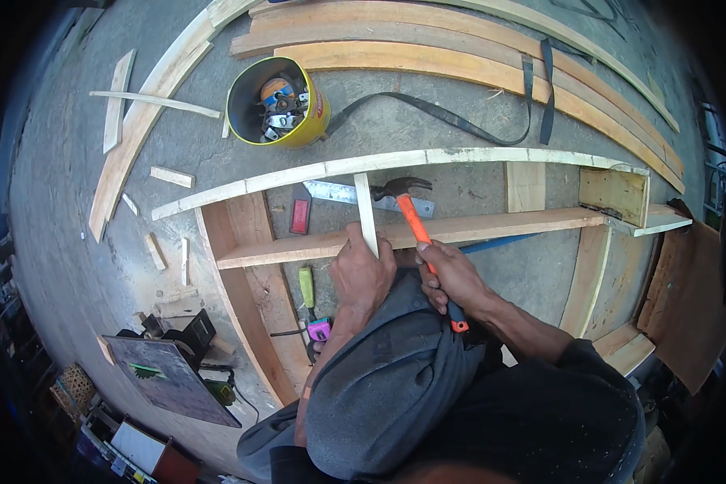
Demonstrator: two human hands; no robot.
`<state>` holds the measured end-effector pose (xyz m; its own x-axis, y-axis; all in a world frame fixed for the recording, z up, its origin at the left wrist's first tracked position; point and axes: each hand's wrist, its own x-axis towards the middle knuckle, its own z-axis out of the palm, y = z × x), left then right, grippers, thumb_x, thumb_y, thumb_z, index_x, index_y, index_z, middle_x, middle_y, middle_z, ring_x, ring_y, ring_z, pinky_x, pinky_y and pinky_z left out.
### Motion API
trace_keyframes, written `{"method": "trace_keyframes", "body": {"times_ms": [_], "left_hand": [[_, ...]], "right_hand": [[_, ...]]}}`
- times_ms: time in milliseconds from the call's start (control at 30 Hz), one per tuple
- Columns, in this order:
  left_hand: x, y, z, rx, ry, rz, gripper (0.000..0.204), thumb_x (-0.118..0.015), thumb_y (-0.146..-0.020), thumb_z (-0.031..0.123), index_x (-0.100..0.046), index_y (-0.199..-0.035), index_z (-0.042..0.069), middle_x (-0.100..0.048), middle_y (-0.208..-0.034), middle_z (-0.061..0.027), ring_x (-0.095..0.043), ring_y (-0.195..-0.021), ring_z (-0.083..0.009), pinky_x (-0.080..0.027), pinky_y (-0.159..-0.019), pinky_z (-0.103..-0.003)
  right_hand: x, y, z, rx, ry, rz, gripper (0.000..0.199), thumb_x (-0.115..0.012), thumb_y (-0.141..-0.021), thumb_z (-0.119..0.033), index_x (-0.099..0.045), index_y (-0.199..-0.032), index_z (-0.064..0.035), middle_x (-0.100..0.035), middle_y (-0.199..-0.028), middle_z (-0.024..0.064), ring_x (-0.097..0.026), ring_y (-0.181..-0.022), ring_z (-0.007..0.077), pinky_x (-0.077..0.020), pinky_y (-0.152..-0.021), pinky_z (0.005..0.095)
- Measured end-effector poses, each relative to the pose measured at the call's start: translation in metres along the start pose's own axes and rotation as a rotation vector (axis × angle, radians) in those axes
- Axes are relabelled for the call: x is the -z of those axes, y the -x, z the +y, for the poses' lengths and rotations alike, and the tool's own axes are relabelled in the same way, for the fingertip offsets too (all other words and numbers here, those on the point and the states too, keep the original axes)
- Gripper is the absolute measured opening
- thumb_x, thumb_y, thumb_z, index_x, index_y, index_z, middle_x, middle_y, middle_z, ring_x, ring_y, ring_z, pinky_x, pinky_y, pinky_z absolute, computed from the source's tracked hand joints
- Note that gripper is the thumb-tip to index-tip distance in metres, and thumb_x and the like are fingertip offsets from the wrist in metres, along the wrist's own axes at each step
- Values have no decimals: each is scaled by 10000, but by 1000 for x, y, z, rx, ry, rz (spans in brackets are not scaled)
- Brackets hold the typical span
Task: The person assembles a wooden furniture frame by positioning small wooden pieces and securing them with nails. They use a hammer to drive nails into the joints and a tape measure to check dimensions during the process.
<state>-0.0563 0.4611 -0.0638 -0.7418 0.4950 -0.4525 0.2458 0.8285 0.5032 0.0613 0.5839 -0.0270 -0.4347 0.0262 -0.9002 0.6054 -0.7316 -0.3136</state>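
grip of the right hand (453,278) is closed around the orange handle of a claw hammer (415,222), low on the shaft near its dark end cap; grip of the left hand (361,274) is closed on a thin pale wood strip (365,214), pinched at its near end so the strip stands across the frame.

landmark: the near cross rail (492,227) of the wooden frame (242,242) lying on the concrete floor (56,234). the strip crosses this rail just left of the hammer and runs on to the far pale rail (298,173). the hammer head hovers just beyond the near rail, close beside the strip's far half, apparently apart from it.

handling, judged: the strip looks light, dry and stiff along its length but narrow enough to split or spring under a blow, so it is best pinned low, close to the rail, fingers clear of the strike point. the hammer is head-heavy with a steel head; a hold near the end of the handle gives swing, a hold nearer the head gives control.

appearance: strip unpainted, square-edged, whitish; hammer with dark curved claw and bright orange shaft.

also beyond the near rail: a metal square (331,192), a small red block (300,216), a yellow tin of hardware (286,105) and a black strap (460,121).
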Motion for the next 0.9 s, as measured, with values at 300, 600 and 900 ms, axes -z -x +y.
{"method": "trace_keyframes", "body": {"times_ms": [300,600,900], "left_hand": [[-5,-1,-7,-136,43,110,250,-678,-906,176,-519,-1005,11,-661,-711,-275,-681,-649,-473,-533,-594,-562],[50,-2,0,19,48,-301,331,-653,-967,234,-607,-1146,-41,-707,-846,-191,-708,-799,-304,-552,-737,-428],[152,-59,44,15,694,-69,223,-508,-1031,106,-632,-1176,-9,-589,-855,-3,-497,-652,-82,-440,-619,-230]], "right_hand": [[-2,-1,4,10,54,9,312,-432,-1109,-362,-477,-1001,-72,-382,-617,-24,-414,-410,94,-400,-370,290],[36,39,-27,-30,507,44,311,-491,-1087,-332,-522,-1119,-24,-454,-660,-11,-475,-463,110,-422,-413,305],[103,94,-124,352,832,-344,348,-620,-1039,-355,-569,-979,-16,-480,-584,27,-539,-485,135,-410,-477,329]]}}
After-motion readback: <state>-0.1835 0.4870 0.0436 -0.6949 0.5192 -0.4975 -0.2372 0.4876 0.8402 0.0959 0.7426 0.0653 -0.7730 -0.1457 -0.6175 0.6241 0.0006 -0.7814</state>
